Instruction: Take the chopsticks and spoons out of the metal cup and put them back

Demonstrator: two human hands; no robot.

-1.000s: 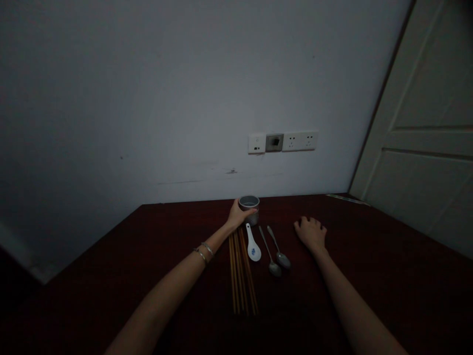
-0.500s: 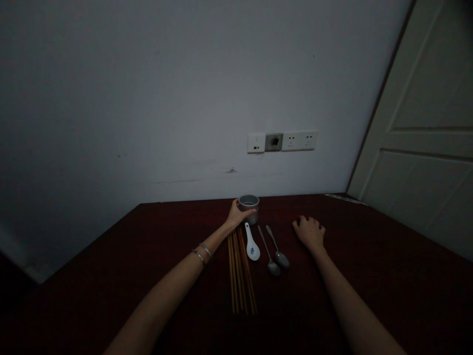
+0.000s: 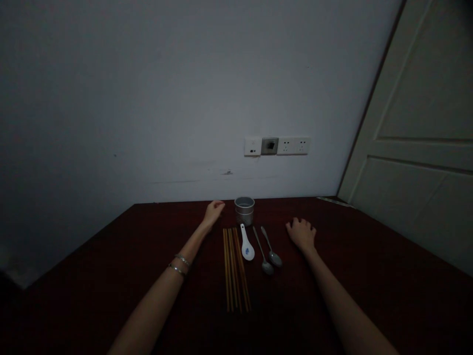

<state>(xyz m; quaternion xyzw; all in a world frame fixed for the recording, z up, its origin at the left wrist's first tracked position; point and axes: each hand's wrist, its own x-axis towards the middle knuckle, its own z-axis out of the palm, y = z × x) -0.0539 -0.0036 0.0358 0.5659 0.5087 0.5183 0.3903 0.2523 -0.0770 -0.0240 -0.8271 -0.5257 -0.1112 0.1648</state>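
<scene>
My left hand (image 3: 214, 213) is just left of a grey metal cup (image 3: 244, 212), apart from it, fingers loosely bent with nothing seen in them. The cup stands upright near the back of the dark red table. My right hand (image 3: 302, 234) rests palm down on the tabletop, fingers spread, holding nothing. Between my arms lie several wooden chopsticks (image 3: 234, 268), side by side. To their right is a white soup spoon (image 3: 247, 246) with a blue mark, its handle end just in front of the cup. Two metal spoons, a left one (image 3: 267, 266) and a right one (image 3: 275, 258), lie nearest my right hand.
A pale wall (image 3: 166, 123) rises behind the table (image 3: 118, 256), with a row of sockets and a switch (image 3: 275, 146) on it. At the right stands a panelled door (image 3: 414, 148). A thin strip (image 3: 334, 201) lies along the table's back right edge.
My left hand has let go of the metal cup and moved left of it. The cup stays standing. My right hand remains on the table; the whole view has shifted slightly.
</scene>
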